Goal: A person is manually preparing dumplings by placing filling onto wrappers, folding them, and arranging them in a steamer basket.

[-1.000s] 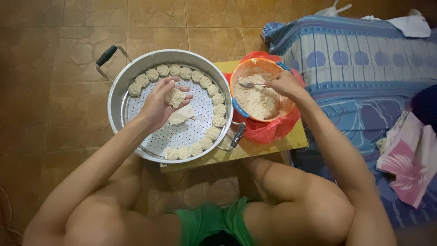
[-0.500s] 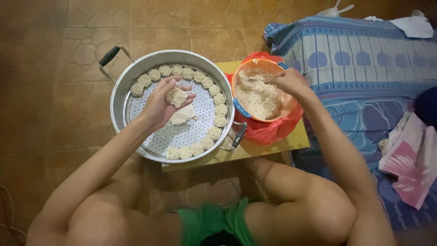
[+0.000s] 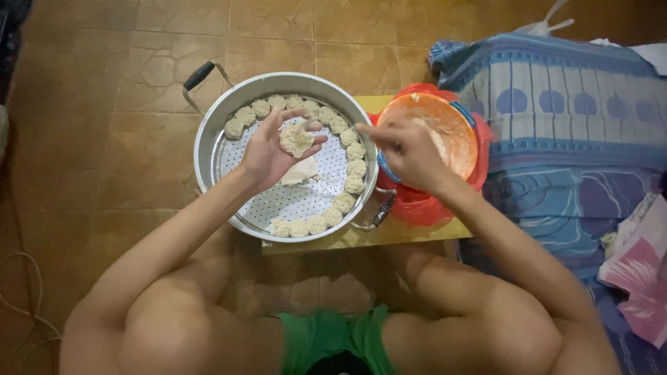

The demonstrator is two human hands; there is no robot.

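Note:
My left hand (image 3: 272, 151) is held palm up over the round metal steamer tray (image 3: 217, 128), cupping a pale filled dumpling (image 3: 297, 139). A loose wrapper (image 3: 300, 171) lies on the perforated tray under that hand. Several finished dumplings (image 3: 347, 165) line the tray's rim. My right hand (image 3: 406, 149) hovers between the tray and the orange bowl (image 3: 464, 132) of pale filling, fingers pinched together; whether a utensil is in it I cannot tell.
Tray and bowl sit on a low yellow board (image 3: 389, 235) on a brown tiled floor (image 3: 104, 160). The bowl rests in a red plastic bag (image 3: 424, 208). A blue patterned blanket (image 3: 570, 118) and pink cloth (image 3: 639, 271) lie to the right. My knees are below.
My right hand has left the orange bowl and moved left toward my left hand. The left hand stays over the tray with the dumpling in its palm.

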